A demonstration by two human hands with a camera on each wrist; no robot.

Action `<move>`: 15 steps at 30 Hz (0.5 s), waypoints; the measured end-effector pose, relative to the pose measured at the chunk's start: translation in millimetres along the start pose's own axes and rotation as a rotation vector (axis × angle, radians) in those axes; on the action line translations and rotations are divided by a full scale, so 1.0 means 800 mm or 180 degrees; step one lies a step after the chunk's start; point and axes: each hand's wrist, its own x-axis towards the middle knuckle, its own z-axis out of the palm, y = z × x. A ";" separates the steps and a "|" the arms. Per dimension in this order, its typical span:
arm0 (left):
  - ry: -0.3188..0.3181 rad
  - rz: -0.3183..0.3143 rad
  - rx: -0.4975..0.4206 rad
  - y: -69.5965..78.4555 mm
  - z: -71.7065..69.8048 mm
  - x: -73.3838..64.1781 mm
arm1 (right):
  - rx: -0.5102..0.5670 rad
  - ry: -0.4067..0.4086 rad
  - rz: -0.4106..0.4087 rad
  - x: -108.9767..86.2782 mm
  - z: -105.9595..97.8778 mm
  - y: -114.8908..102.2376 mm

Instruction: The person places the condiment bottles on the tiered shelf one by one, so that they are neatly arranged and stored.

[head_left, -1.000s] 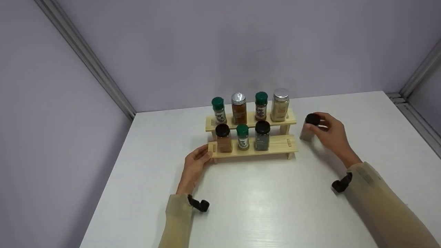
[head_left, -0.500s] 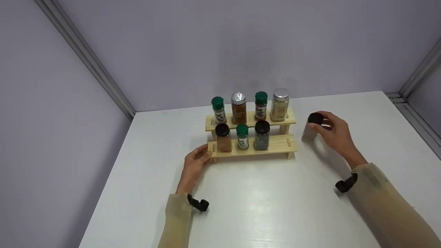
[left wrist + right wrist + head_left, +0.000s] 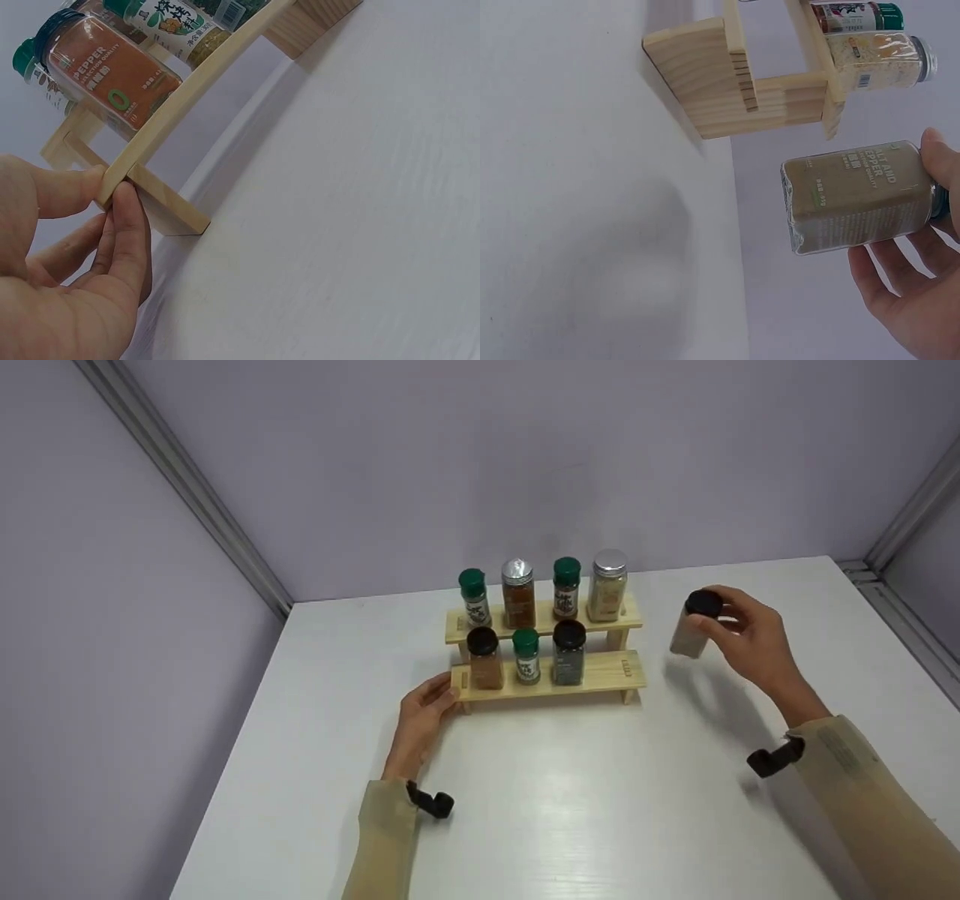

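Note:
My left hand (image 3: 422,720) pinches the left end of the lower shelf of a two-tier wooden spice rack (image 3: 607,673); in the left wrist view the thumb lies above the board and fingers below. My right hand (image 3: 750,641) grips a salt and pepper jar (image 3: 855,195) near its black lid, holding it above the table to the right of the rack. Grey-brown powder fills the jar. On the lower shelf stand a black-lidded pepper jar (image 3: 112,71) with orange-red powder, a small green-capped jar (image 3: 526,658) and a dark black-lidded jar (image 3: 569,654).
The upper shelf bears two green-capped jars, a silver-capped brown jar (image 3: 518,596) and a silver-lidded pale jar (image 3: 607,589). The lower shelf's right end is bare wood. Behind the white table (image 3: 525,810) rises a pale wall (image 3: 375,472).
The right hand has lifted the salt and pepper jar off the table and carried it right and slightly away from the rack. The left hand keeps its place on the shelf end.

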 end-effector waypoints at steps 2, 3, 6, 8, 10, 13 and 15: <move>0.0006 -0.0002 0.0010 0.000 0.000 0.000 | -0.0025 0.0018 -0.0068 -0.001 -0.001 -0.006; 0.0010 -0.0004 0.0011 0.000 0.000 0.000 | -0.0042 0.0024 -0.0095 -0.001 -0.001 -0.008; 0.0017 -0.0002 -0.0002 0.000 0.000 0.000 | -0.0040 -0.0013 -0.0190 -0.003 0.001 -0.016; 0.0015 -0.0001 -0.0008 0.000 0.000 0.000 | -0.0024 -0.0049 -0.0231 -0.005 0.004 -0.022; 0.0015 -0.0004 0.0002 0.000 0.000 0.000 | -0.0012 -0.0088 -0.0295 -0.006 0.008 -0.027; 0.0011 -0.0016 0.0004 0.000 0.001 0.000 | 0.0026 -0.0152 -0.0390 -0.006 0.014 -0.033; 0.0008 -0.0019 0.0000 0.001 0.001 0.000 | 0.0051 -0.0212 -0.0446 -0.006 0.018 -0.038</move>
